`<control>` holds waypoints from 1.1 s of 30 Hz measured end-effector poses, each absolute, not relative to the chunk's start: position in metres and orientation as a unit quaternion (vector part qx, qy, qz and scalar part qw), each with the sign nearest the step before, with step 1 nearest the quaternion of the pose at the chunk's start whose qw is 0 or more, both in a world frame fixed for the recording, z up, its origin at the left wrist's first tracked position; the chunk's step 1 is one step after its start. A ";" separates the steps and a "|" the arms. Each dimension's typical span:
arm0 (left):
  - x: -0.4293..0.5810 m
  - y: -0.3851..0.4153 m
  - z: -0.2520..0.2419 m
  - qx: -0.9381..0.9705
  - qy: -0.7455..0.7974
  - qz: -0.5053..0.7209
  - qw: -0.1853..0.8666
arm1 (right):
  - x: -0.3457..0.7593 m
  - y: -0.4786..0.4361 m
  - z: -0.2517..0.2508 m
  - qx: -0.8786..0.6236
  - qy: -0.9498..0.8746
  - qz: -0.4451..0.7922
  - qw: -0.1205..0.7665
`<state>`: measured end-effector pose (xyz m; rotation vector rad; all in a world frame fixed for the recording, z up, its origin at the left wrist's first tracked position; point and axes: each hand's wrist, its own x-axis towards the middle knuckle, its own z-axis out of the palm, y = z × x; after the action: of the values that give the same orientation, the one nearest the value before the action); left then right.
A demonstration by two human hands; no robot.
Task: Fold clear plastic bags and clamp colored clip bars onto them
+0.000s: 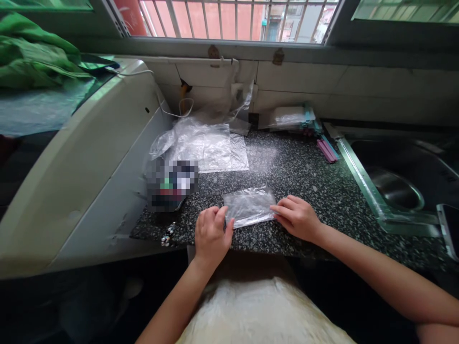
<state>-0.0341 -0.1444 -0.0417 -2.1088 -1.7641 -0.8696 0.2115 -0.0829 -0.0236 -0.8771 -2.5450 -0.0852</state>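
Observation:
A small clear plastic bag [249, 208] lies nearly flat on the speckled dark countertop [287, 167], close to its front edge. At the bag's left edge is my left hand [211, 234], its fingers curled and its thumb against the plastic. My right hand [299, 217] pinches the bag's right edge between fingertips and thumb. Behind and to the left, larger clear plastic bags [211, 145] are spread in a loose pile. Several small shiny beads or pieces [168, 235] lie left of my left hand; their kind is too small to tell.
A blurred-out bundle [172, 186] sits at the left, beside a white appliance [118, 191]. Packaged items with blue ends [296, 117] and pink strips [327, 150] lie at the back right. A sink [398, 162] and a phone-like device [448, 227] are at the right.

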 end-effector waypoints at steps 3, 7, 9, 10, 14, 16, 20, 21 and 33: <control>-0.040 -0.135 -0.038 -0.793 -0.515 -0.296 0.137 | 0.204 -0.070 -0.021 -0.344 -0.913 -0.030 0.218; -0.049 -0.123 -0.037 -0.828 -0.513 -0.219 0.056 | 0.199 -0.056 -0.024 -0.351 -0.918 -0.033 0.179; -0.053 -0.122 -0.038 -0.820 -0.530 -0.214 0.020 | 0.198 -0.057 -0.022 -0.346 -0.919 -0.040 0.184; -0.056 -0.123 -0.039 -0.817 -0.532 -0.222 0.010 | 0.197 -0.059 -0.020 -0.338 -0.920 -0.046 0.195; -0.064 -0.130 -0.039 -0.835 -0.489 -0.253 -0.007 | 0.185 -0.076 -0.011 -0.240 -0.943 -0.097 0.208; -0.067 -0.133 -0.038 -0.855 -0.457 -0.244 -0.021 | 0.175 -0.084 -0.010 -0.184 -0.956 -0.133 0.184; -0.072 -0.138 -0.036 -0.871 -0.436 -0.220 -0.055 | 0.159 -0.091 -0.015 -0.154 -0.962 -0.171 0.144; -0.072 -0.138 -0.035 -0.875 -0.430 -0.214 -0.061 | 0.157 -0.090 -0.016 -0.158 -0.963 -0.169 0.141; -0.054 -0.116 0.011 -0.796 -0.398 -0.408 -0.204 | 0.183 -0.083 0.029 -0.269 -0.887 0.187 0.325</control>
<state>-0.0539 -0.1163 0.0106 -2.8895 -1.4439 -1.4792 0.1833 -0.0830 0.0287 -0.7048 -2.3259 0.4896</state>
